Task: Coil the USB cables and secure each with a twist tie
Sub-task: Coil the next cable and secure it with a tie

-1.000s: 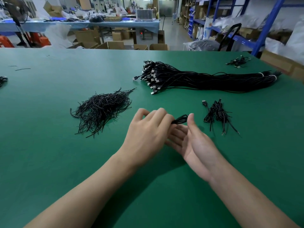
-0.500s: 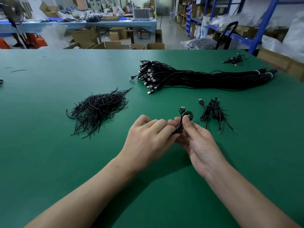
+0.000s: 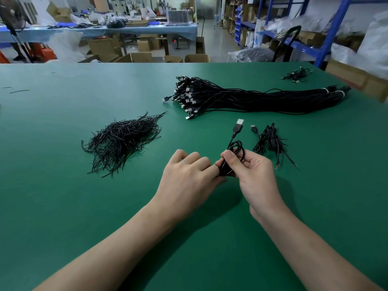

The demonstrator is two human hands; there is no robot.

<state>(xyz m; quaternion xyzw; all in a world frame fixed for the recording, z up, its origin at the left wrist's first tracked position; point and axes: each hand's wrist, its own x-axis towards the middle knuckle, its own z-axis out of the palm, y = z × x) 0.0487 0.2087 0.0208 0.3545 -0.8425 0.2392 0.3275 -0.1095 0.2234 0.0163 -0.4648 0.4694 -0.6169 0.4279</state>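
Observation:
A coiled black USB cable (image 3: 236,148) is pinched upright between both hands above the green table (image 3: 63,206), its USB plug sticking up and away from me. My right hand (image 3: 255,175) grips the coil with thumb and fingers. My left hand (image 3: 186,177) touches the coil's lower end with its fingertips, and what they hold there is hidden. A loose heap of black twist ties (image 3: 123,139) lies to the left. A big bundle of uncoiled USB cables (image 3: 252,97) stretches across the far middle. One coiled, tied cable (image 3: 267,139) lies just right of my hands.
A small tangle of cables (image 3: 297,74) sits at the table's far right corner. Stray tie pieces (image 3: 19,91) lie at the far left. Cardboard boxes (image 3: 136,57) and blue shelving (image 3: 333,28) stand beyond the table's far edge.
The coil has risen between my hands and its USB plug now points up. My right hand has turned from palm-up to gripping the coil, and both hands have shifted slightly right.

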